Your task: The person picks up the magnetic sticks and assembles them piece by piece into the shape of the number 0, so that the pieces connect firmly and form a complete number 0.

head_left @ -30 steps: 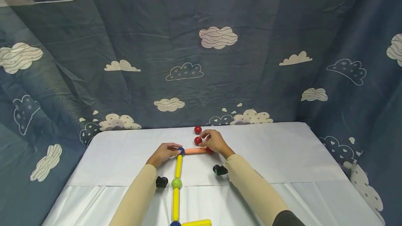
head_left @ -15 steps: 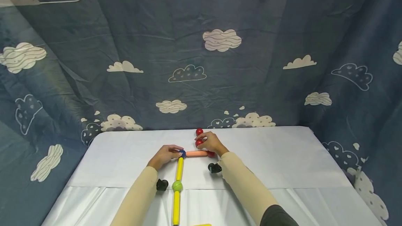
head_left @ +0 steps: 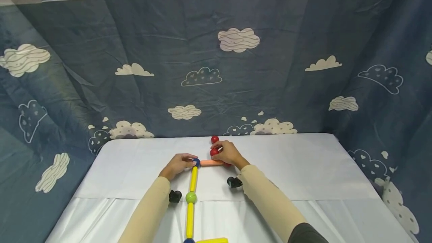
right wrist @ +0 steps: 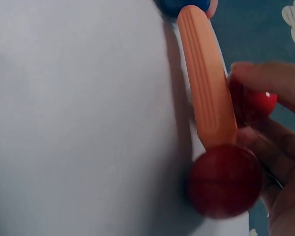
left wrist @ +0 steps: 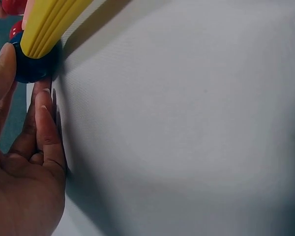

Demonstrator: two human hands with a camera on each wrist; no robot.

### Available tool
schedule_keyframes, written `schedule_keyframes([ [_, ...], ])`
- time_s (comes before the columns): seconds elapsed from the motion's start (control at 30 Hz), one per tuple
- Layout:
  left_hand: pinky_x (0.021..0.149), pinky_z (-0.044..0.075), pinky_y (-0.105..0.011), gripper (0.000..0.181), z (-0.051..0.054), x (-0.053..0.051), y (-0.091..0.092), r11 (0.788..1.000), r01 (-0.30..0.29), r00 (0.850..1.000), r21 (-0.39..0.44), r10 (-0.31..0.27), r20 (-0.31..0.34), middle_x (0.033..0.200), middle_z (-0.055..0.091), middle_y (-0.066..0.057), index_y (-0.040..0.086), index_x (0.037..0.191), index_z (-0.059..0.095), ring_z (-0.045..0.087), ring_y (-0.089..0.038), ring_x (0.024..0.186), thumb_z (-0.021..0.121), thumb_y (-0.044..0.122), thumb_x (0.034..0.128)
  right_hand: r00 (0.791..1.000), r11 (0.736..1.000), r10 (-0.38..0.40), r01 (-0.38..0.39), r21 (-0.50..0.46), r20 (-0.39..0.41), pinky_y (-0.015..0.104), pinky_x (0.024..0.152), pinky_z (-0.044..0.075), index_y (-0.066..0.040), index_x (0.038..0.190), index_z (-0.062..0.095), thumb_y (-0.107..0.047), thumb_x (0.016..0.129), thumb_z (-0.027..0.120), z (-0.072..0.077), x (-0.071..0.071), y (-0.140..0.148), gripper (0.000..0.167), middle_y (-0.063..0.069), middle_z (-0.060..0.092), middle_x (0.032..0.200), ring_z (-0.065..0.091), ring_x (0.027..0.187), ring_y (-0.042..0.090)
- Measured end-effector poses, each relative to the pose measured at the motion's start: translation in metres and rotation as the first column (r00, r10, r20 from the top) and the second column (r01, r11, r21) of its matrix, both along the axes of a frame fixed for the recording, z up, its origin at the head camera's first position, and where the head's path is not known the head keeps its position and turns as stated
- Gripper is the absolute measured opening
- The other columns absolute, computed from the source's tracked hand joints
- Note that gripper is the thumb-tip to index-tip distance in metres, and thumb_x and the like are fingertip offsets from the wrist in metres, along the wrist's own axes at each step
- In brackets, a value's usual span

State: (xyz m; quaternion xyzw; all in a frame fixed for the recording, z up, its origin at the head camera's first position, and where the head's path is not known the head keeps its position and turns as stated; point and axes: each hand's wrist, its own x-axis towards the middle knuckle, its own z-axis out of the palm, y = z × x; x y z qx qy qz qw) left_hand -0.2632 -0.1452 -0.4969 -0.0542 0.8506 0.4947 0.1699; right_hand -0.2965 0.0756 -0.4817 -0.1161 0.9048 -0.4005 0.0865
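Note:
My left hand [head_left: 177, 165] pinches a blue ball [left wrist: 37, 69] between thumb and fingers. From that ball an orange rod [right wrist: 209, 78] runs right to a red ball at its end [right wrist: 224, 182]. A yellow rod [head_left: 194, 179] runs from it toward me to a green ball [head_left: 191, 197]. Beyond the orange rod, my right hand [head_left: 230, 153] holds a loose red ball [right wrist: 260, 104] between thumb and fingers; in the head view the hand partly covers the red end ball.
Another red ball [head_left: 215, 139] lies near the far edge of the white-covered table [head_left: 287, 168]. Nearer me, a second yellow rod [head_left: 190, 220] leads from the green ball to a blue ball and a sideways yellow rod [head_left: 212, 240]. A dark cloud-print cloth hangs behind.
My right hand's fingers have come over the loose red ball from its right side and taken hold of it. The left hand stays at the blue ball. The head view has shifted slightly.

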Motion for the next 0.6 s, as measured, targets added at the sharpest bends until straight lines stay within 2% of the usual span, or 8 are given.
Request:
schedule_keyframes([
  [0.2, 0.088, 0.045, -0.039, 0.027, 0.005, 0.004, 0.001, 1.000, 0.003, 1.000, -0.017, -0.003, -0.005, 0.108, 0.065, -0.008, 0.013, 0.116, 0.071, 0.054, -0.023, 0.095, 0.070, 0.016, 0.0886, 0.999, 0.997, 0.029, -0.031, -0.066, -0.025, 0.029, 0.073, 0.053, -0.010, 0.100, 0.067, -0.011, 0.074, 0.083, 0.007, 0.017, 0.015, 0.030, 0.004, 0.067, 0.101, 0.060, 0.082, 0.015],
  [0.37, 0.089, 0.045, -0.039, 0.027, 0.004, 0.002, 0.000, 1.000, -0.006, 1.000, -0.012, 0.005, -0.005, 0.108, 0.065, -0.008, 0.014, 0.116, 0.071, 0.055, -0.023, 0.095, 0.070, 0.016, 0.0887, 0.998, 0.992, 0.025, -0.032, -0.125, -0.060, 0.029, 0.071, 0.053, -0.010, 0.098, 0.066, -0.012, 0.074, 0.083, 0.015, 0.030, 0.025, 0.029, 0.004, 0.067, 0.097, 0.061, 0.081, 0.015],
  [0.6, 0.087, 0.045, -0.037, 0.027, 0.003, 0.001, 0.002, 1.000, -0.009, 1.000, -0.011, 0.009, -0.002, 0.109, 0.064, -0.008, 0.015, 0.116, 0.071, 0.054, -0.023, 0.095, 0.070, 0.016, 0.0885, 0.993, 0.981, 0.103, -0.111, -0.157, -0.058, 0.027, 0.070, 0.048, -0.009, 0.104, 0.067, -0.009, 0.075, 0.082, 0.019, 0.057, 0.043, 0.033, 0.001, 0.066, 0.092, 0.057, 0.080, 0.016],
])
